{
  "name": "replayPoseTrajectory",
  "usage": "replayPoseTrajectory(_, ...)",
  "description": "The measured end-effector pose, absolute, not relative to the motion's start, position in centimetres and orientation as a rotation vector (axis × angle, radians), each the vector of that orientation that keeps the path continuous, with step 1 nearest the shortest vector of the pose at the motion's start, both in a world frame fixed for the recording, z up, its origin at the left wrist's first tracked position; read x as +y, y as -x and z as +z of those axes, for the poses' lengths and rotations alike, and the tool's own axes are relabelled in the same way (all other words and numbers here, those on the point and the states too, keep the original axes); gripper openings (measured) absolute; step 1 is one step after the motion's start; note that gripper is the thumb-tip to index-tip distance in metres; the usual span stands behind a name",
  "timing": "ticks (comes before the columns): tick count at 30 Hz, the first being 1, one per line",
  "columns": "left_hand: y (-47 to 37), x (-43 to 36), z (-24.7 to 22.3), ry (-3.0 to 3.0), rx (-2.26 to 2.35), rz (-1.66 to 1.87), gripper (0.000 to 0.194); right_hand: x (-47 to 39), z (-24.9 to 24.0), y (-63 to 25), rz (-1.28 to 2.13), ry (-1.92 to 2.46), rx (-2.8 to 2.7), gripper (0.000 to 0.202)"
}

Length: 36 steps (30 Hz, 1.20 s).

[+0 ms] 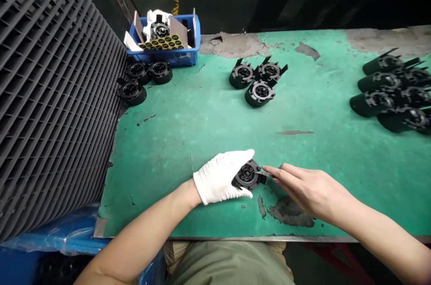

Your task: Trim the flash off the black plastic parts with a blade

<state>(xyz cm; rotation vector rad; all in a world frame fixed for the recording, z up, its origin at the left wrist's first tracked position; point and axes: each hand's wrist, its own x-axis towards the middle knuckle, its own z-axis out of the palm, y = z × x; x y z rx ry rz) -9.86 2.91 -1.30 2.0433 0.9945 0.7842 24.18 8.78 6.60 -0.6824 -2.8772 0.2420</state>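
My left hand (220, 177), in a white glove, is closed around a round black plastic part (247, 173) near the table's front edge. Its ringed face points up, and the glove hides its left side. From the right, my bare right hand (308, 188) pinches a thin metal tool (264, 173) between thumb and fingers. The tool's tip reaches the right rim of the part; whether it is a blade or tweezers I cannot tell.
Three similar black parts (261, 91) stand beyond my hands, with several more (373, 103) at the right. Others (133, 92) sit at the left before a blue bin (180, 57). Stacked black grid trays (57, 96) border the green table (161, 141) on the left.
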Motion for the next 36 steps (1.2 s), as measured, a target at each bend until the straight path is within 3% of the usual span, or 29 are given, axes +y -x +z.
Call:
replayPoseTrajectory(7, 10.0, 2.7, -0.9, -2.063, 0.984, 0.804, 0.118, 10.2, 7.3, -24.3, 0.239, 0.554, -2.961, 0.044)
replayPoseTrajectory(16, 10.1, 3.0, -0.6, -2.032, 1.007, 0.749, 0.117, 13.3, 7.8, -24.4, 0.257, 0.315, -3.132, 0.088)
replayPoseTrajectory(23, 10.2, 3.1, -0.5, -2.033, 0.946, 0.796, 0.112, 15.6, 7.6, -24.0, 0.297, 0.111, -3.203, 0.085)
replayPoseTrajectory(26, 10.3, 3.2, -0.5, -2.006, 0.978, 0.748, 0.112, 16.5, 7.8, -24.0, 0.453, 0.139, -3.162, 0.066)
replayPoseTrajectory(31, 9.9, 3.2, -0.6, -2.002, 1.085, 0.746, 0.114, 16.1, 8.7, -25.7, 0.513, 0.472, -2.973, 0.034)
replayPoseTrajectory(36, 9.4, 3.5, -0.5, -1.949, 1.413, 0.829, 0.11, 10.6, 8.0, -26.4, 0.4, 0.88, -2.779, 0.045)
